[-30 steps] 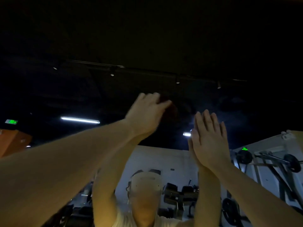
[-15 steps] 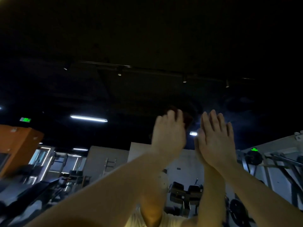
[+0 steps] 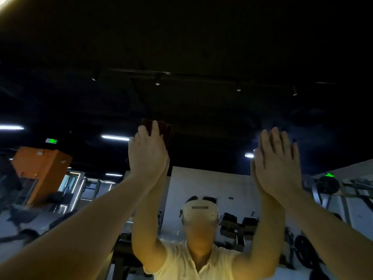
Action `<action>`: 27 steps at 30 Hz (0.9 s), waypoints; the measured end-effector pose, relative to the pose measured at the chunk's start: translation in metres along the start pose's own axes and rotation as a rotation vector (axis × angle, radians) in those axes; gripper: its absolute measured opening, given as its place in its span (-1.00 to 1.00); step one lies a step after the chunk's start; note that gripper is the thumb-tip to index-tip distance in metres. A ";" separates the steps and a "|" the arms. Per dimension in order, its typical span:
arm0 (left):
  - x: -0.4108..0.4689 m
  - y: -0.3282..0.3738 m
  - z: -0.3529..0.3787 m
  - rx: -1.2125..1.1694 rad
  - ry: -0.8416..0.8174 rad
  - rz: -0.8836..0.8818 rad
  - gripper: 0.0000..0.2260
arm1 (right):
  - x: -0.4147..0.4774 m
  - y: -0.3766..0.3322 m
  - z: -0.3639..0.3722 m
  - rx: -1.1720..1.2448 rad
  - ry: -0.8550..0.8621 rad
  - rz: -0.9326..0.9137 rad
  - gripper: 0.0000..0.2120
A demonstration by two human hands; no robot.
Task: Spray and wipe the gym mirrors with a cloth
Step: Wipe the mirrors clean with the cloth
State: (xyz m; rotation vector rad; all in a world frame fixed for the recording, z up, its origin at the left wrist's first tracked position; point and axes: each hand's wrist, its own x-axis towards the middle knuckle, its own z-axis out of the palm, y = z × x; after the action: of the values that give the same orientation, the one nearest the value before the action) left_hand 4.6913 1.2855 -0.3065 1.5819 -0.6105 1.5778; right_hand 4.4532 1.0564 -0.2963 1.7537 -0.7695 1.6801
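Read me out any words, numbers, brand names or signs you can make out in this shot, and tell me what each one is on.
No text here is readable.
Left green lit sign, high up: too blurred to read.
Right green lit sign: only a glow, unreadable.
Small dark plaque on the white wall: too small to read.
White headset: no legible marking.

The left hand (image 3: 148, 154) is pressing flat against the mirror (image 3: 201, 106), left of centre. The cloth (image 3: 163, 129) is lying between its fingers and the glass, projecting above the fingertips. The right hand (image 3: 276, 166) is lying flat on the mirror, well apart to the right. The reflected headset (image 3: 200, 214) is sitting below, between both hands.
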 end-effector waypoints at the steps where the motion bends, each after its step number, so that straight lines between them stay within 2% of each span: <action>1: -0.005 0.008 0.000 -0.026 0.005 -0.027 -0.55 | -0.004 -0.002 -0.001 0.001 -0.001 -0.001 -0.34; 5: -0.038 0.050 0.000 -0.040 -0.021 0.034 -0.52 | -0.030 -0.002 -0.008 0.046 -0.045 -0.032 -0.33; 8: -0.063 0.092 0.000 -0.015 -0.075 0.097 -0.46 | -0.075 0.006 -0.017 0.071 -0.010 -0.067 -0.37; 15: -0.136 0.174 0.001 -0.022 -0.152 0.492 -0.30 | -0.167 0.041 -0.028 0.077 -0.015 -0.065 -0.42; 19: -0.150 0.147 -0.002 0.041 -0.132 0.641 -0.26 | -0.181 0.027 -0.011 0.063 -0.121 -0.028 -0.41; 21: -0.156 0.111 -0.005 0.079 -0.153 0.648 -0.21 | -0.182 0.023 -0.008 0.035 -0.138 0.004 -0.39; 27: -0.161 0.006 -0.024 0.098 -0.138 0.360 -0.32 | -0.181 0.021 -0.009 0.038 -0.099 -0.013 -0.36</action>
State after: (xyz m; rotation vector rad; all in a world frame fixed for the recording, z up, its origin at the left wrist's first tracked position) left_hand 4.6561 1.2694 -0.4642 1.7356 -0.9485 1.7906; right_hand 4.4241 1.0514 -0.4763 1.8755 -0.7728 1.6198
